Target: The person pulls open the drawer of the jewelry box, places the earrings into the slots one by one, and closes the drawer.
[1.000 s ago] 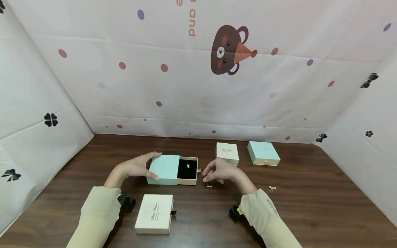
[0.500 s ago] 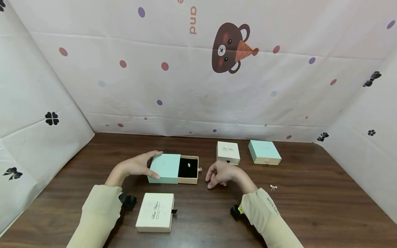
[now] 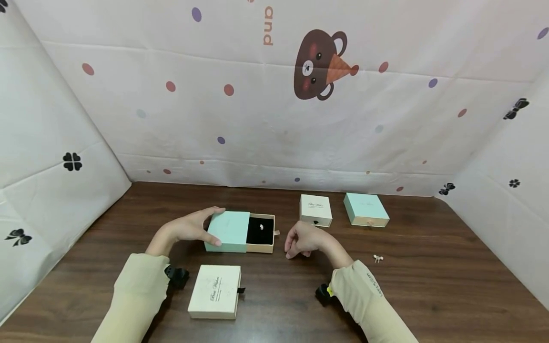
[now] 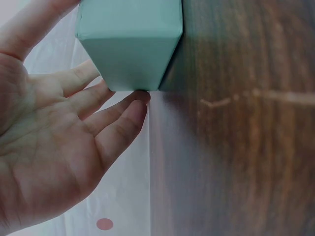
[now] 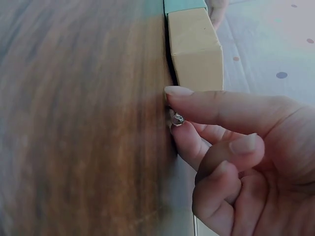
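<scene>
In the head view, my left hand (image 3: 186, 228) grips the left end of a mint drawer box (image 3: 227, 230), thumb in front and fingers behind. Its cream drawer (image 3: 260, 248) is pulled partly out to the right. A small shiny earring (image 3: 261, 227) sits on the black pad (image 3: 255, 235) inside. Right of the drawer, my right hand (image 3: 305, 239) is low at the tabletop. In the right wrist view its thumb and forefinger pinch a small stud earring (image 5: 177, 119) with a clear stone. The fingers hide this earring in the head view.
A white drawer box (image 3: 216, 291) with a black tab lies in front of the mint one. Behind my right hand stand a small white box (image 3: 315, 208) and a second mint box (image 3: 366, 209). Small white earrings (image 3: 378, 258) lie on the brown table at right.
My right thumb and fingers have come down onto the small earrings that lay visible beside the drawer and now cover them. The left hand and its box keep their place.
</scene>
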`<state>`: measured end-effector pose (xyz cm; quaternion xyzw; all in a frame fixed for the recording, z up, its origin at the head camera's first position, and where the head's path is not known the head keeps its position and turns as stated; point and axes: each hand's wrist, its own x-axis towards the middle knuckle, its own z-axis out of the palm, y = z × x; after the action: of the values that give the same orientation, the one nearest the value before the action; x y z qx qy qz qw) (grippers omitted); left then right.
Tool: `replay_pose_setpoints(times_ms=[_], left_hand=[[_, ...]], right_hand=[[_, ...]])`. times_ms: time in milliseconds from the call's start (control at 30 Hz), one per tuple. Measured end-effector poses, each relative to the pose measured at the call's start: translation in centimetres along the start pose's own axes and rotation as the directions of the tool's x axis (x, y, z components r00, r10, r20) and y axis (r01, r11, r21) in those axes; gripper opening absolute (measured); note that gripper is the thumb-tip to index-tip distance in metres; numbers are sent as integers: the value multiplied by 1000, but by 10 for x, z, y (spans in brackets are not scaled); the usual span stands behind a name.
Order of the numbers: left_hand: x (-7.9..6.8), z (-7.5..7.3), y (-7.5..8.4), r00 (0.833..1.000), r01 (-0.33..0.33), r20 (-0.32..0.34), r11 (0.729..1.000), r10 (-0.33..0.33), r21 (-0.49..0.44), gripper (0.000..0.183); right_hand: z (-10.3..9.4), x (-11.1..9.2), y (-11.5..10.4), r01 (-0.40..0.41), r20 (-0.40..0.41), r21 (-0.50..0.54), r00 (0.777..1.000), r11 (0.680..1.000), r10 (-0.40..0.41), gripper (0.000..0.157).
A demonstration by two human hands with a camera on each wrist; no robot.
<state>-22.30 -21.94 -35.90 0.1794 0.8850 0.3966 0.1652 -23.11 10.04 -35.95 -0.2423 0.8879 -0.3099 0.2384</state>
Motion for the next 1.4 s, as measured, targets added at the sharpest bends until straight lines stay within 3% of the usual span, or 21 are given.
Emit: replay_pose_setpoints(times_ms=[333, 633, 1000, 1233, 1400], left_hand=[[-1, -2, 3, 1000, -8, 10, 1000, 8, 5, 96], [1, -2, 2, 1000, -25, 13, 1000, 25, -15, 96], [-1, -3, 4, 1000, -11, 15, 1000, 11, -8, 96], [2, -1, 3, 1000, -2, 13, 1000, 2, 2, 96], [1, -3, 2, 1000, -6, 7, 1000, 6, 12, 97]], right_hand=[[-1, 0, 1, 40, 5, 4, 999, 999, -40, 6], [-9, 0, 1, 75, 33, 134, 996, 988, -80, 10], [-11, 7, -13, 200, -129, 248, 977, 948, -172, 17], [-11, 9, -24, 150, -173, 247, 979, 957, -108, 21], [-10, 14, -28, 168, -184, 240, 975, 956, -125, 21]])
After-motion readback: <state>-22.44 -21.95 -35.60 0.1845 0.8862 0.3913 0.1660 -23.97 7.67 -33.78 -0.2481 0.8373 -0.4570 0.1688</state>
